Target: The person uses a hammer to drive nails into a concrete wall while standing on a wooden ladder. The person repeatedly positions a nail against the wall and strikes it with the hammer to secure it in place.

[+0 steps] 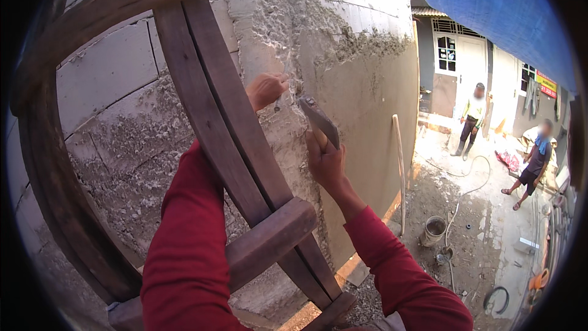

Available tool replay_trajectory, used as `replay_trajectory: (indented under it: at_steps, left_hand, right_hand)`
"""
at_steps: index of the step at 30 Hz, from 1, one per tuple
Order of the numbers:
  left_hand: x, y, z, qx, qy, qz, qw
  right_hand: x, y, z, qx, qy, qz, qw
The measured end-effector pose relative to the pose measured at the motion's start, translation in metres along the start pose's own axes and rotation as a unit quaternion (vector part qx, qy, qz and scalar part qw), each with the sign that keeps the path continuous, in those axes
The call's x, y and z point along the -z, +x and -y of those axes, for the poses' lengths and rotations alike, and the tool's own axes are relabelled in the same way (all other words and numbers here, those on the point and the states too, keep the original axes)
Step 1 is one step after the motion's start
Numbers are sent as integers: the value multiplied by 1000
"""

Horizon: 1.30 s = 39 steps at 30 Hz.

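Observation:
My left hand [264, 91] reaches from behind the wooden ladder [222, 124] to the rough wall [278, 30], its fingers bent together beside a small chipped spot; what they hold, if anything, is hidden. My right hand [324, 162] grips a trowel [324, 121] by its pale wooden handle, its flat metal blade angled up against the wall just right of my left fingers. Smooth grey plaster [367, 129] covers the wall to the right; bare blocks [104, 79] show at the left.
Below at the right, two people [473, 116] [534, 164] stand in the yard by doors. A bucket [433, 232], a hose [465, 191] and scattered materials lie on the ground. A long pole [399, 171] leans at the wall. A blue tarp [502, 6] hangs overhead.

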<state>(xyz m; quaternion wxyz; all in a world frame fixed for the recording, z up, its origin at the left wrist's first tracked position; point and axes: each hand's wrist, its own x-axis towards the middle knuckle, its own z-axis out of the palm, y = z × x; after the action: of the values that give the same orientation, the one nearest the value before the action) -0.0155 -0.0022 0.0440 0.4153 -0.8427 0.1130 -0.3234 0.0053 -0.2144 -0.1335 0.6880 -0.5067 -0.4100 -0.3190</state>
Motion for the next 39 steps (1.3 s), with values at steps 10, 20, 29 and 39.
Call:
replay_trajectory:
  at_steps: [10,20,29,39]
  left_hand:
    - [9,0,-2,102,-40,-18,994]
    - [7,-5,-35,64,59,-143,986]
    - [3,-2,-71,70,-41,-114,990]
    - [-3,7,-67,116,-68,-130,982]
  right_hand:
    - [40,-27,-7,-165,88,30,982]
    - [108,-76,-12,-270,-6,96,958]
    - [110,-88,4,-229,55,89,968]
    - [88,-67,23,-77,91,42,992]
